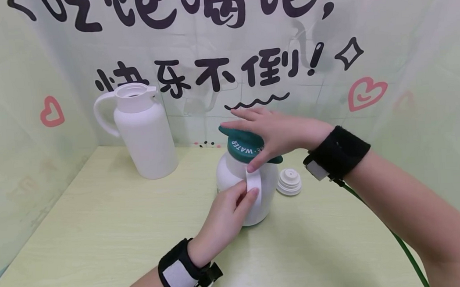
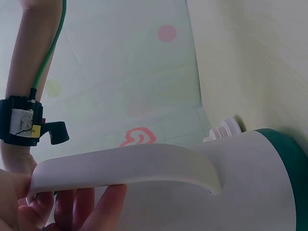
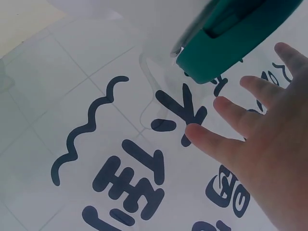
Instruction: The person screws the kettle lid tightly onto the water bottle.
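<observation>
A white vacuum jug point(image 1: 270, 193) with a green lid point(image 1: 246, 149) marked with "WATER" lettering stands upright on the table, its handle toward me. My left hand point(image 1: 222, 218) grips that white handle point(image 2: 130, 166), with fingers curled behind it and thumb along its side. Over the lid is my right hand point(image 1: 282, 131), fingers spread and mostly straight. Its thumb points down by the top of the handle; whether the palm touches the lid is hidden. In the right wrist view the spread fingers point(image 3: 216, 142) extend beside the lid's green edge.
Just right of the jug sits a white stepped stopper point(image 1: 289, 183). Farther back on the left stands a taller white pitcher point(image 1: 146, 135) with no lid on its mouth. A printed curtain point(image 1: 192, 45) hangs behind the pale table point(image 1: 101, 239).
</observation>
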{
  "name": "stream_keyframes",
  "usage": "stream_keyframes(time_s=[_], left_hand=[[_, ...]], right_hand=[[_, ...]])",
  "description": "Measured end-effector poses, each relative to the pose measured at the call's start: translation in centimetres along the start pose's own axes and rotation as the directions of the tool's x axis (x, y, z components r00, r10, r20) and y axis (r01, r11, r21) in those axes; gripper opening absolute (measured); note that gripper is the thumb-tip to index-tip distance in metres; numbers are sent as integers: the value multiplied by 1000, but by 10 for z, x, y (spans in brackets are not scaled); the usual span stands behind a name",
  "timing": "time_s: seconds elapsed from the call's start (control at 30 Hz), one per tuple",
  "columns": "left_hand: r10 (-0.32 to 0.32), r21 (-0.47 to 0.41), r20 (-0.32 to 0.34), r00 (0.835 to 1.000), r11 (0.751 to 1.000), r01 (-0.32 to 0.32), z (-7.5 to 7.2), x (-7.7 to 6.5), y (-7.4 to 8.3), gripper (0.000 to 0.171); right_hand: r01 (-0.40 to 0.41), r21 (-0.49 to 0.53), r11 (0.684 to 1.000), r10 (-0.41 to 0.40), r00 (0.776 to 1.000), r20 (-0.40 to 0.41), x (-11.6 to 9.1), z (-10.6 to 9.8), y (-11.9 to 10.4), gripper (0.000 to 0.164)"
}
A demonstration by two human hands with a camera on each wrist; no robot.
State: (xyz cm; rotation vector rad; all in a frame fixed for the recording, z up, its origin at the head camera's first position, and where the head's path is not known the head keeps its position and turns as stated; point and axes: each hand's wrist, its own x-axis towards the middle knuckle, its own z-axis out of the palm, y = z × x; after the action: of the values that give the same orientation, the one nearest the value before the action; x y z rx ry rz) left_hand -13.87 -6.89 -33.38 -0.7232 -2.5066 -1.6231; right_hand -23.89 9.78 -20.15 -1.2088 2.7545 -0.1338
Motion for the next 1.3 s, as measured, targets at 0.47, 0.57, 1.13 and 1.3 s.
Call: stream_keyframes(time_s=[0.47,0.57,1.13,1.3], left_hand=[[3,-10,9,1000,1000,-3,-1,0,-2,19],[7,-6,7,1000,1000,-7,0,1,-2,19],[-7,-15,3,1000,1000,7,0,0,0,20],[-6,-11,1,1000,1000,6,0,0,0,21]], right_hand=[[76,98,992,-82,995,54,1,1,3,72],[69,104,992,-74,996,48,1,2,3,72],[-29,57,998,27,999,33,6,4,-2,72],[-63,37,997,63,998,17,6,4,-6,73]])
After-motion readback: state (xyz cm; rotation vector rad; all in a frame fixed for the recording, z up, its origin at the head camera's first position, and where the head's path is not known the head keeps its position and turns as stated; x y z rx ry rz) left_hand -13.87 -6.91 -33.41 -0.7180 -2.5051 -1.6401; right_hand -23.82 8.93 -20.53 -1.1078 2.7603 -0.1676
